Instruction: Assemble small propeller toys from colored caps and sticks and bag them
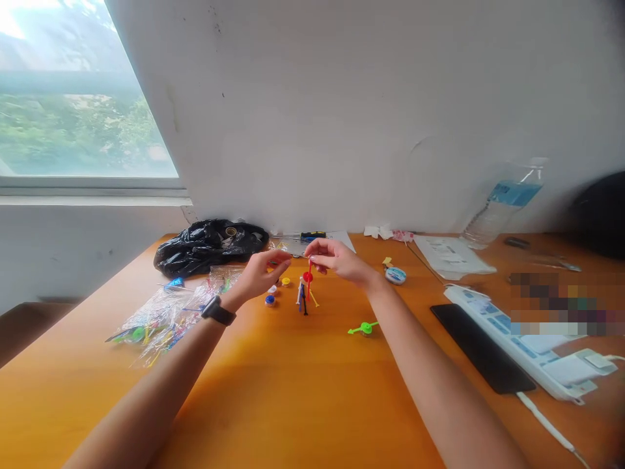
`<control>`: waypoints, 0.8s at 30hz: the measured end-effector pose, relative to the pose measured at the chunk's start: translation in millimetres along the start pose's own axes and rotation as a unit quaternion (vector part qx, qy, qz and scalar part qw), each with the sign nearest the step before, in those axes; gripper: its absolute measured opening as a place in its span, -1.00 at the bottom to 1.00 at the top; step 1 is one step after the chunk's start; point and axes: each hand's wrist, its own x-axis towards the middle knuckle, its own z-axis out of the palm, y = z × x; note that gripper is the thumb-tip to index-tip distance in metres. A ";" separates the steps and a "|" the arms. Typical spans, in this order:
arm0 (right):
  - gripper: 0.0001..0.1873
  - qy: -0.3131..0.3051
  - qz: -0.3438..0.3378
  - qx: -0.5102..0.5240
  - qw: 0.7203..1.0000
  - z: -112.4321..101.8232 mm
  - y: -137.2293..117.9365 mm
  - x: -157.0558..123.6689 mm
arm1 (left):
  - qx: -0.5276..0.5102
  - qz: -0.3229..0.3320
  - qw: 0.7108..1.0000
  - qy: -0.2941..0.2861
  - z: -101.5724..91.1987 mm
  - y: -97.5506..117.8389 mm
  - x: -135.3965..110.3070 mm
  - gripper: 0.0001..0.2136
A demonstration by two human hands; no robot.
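A small stick-and-connector toy model (305, 293) stands upright on the orange wooden table (273, 391), with a red rod and red disc on top and white, blue and yellow rods below. My right hand (336, 258) pinches the top of the red rod. My left hand (263, 270) hovers just left of it, fingers curled and pinched; what they hold is too small to make out. Small blue, white and yellow connector pieces (271, 296) lie below my left hand. A green connector with a rod (364, 328) lies to the right.
Clear bags of coloured sticks (161, 316) lie at the left, a black plastic bag (209, 244) behind them. A black phone (481, 345) and white power strip (527, 342) lie at the right, with papers (449, 254) and a water bottle (502, 202) by the wall.
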 end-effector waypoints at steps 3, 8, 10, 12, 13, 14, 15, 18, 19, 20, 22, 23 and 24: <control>-0.75 0.064 -0.041 0.035 0.997 1.3 5.8 5.5 | -0.167 -0.030 0.982 -0.086 -1.3 29.3 0.2 -0.62; -0.62 0.139 -0.053 0.067 0.987 13.2 8.5 11.1 | -0.235 -0.040 0.970 -0.049 -3.2 52.1 -1.0 -0.65; -0.62 0.133 -0.025 0.054 0.989 18.9 6.7 11.3 | -0.220 -0.023 0.975 -0.001 -5.2 50.3 -0.1 -0.67; -0.66 0.088 -0.004 0.044 0.995 23.1 5.6 11.2 | -0.203 0.007 0.979 0.022 -7.3 46.6 0.8 -0.69; -0.68 0.065 -0.004 0.046 0.997 24.5 5.7 11.3 | -0.191 0.022 0.981 0.023 -8.2 45.1 1.0 -0.70; -0.70 0.051 -0.010 0.052 0.997 25.4 6.3 11.5 | -0.176 0.033 0.984 0.018 -8.9 44.1 1.0 -0.70; -0.71 0.046 -0.016 0.058 0.997 26.0 7.4 11.9 | -0.160 0.042 0.986 0.010 -9.3 43.7 0.9 -0.71; -0.74 0.044 -0.016 0.064 0.997 27.4 12.2 13.0 | -0.115 0.063 0.991 0.001 -8.9 44.5 0.1 -0.75; -0.76 0.040 -0.014 0.064 0.997 28.2 13.7 13.2 | -0.105 0.070 0.992 -0.001 -8.3 44.9 -0.2 -0.76; -0.77 0.037 -0.012 0.061 0.997 29.3 15.1 13.1 | -0.098 0.075 0.992 -0.004 -7.6 44.9 -0.3 -0.78; -0.80 0.033 -0.002 0.046 0.998 32.3 17.3 12.6 | -0.090 0.078 0.993 -0.014 -5.8 43.3 -0.5 -0.83; -0.81 0.030 0.008 0.031 0.999 33.9 18.4 12.4 | -0.090 0.074 0.993 -0.024 -4.8 41.5 -0.5 -0.86; -0.82 0.025 0.020 0.015 0.999 35.4 19.6 12.3 | -0.090 0.069 0.993 -0.035 -3.6 39.2 -0.5 -0.87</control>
